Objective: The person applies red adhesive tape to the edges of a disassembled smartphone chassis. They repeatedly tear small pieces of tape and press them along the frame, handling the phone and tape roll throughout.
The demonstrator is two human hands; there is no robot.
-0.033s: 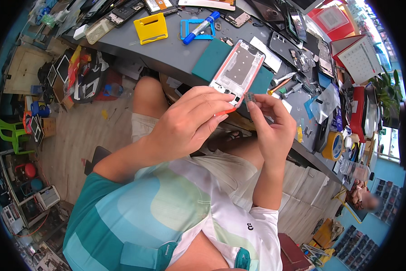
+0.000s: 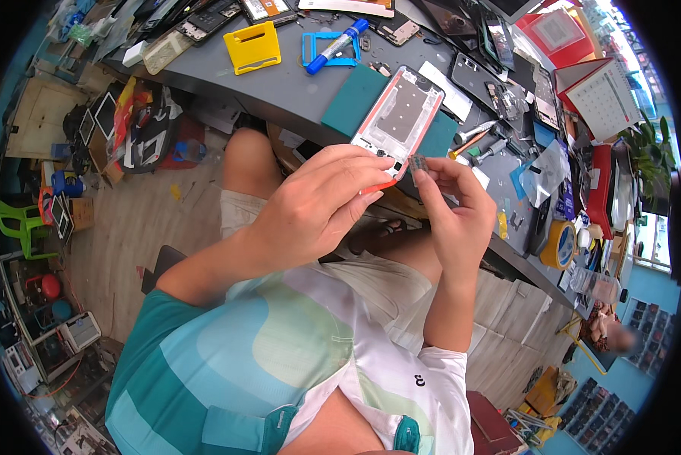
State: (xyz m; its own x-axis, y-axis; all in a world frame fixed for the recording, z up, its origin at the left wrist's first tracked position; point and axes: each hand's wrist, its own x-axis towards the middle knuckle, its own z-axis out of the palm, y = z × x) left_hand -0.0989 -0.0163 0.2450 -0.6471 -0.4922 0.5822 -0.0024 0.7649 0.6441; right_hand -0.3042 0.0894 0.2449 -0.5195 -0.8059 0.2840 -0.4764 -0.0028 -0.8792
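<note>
An opened phone frame (image 2: 398,114) with a silver-grey inside and orange-red edges rests slanted, its far part over the green mat (image 2: 354,98). My left hand (image 2: 314,201) is closed on its near end, fingers lying across the top and thumb below at the orange corner. Between thumb and fingertips, my right hand (image 2: 458,205) pinches a small dark circuit board (image 2: 418,164). That piece is just beside the frame's lower right edge; whether they touch I cannot tell. The palm side of my left hand is hidden.
A yellow phone stand (image 2: 252,48), a blue bracket (image 2: 310,48) and a blue marker (image 2: 338,47) lie left of the mat. Screwdrivers (image 2: 475,135) lie at its right. Yellow tape (image 2: 559,244) stands near the desk's right edge, and a desk calendar (image 2: 602,102) behind.
</note>
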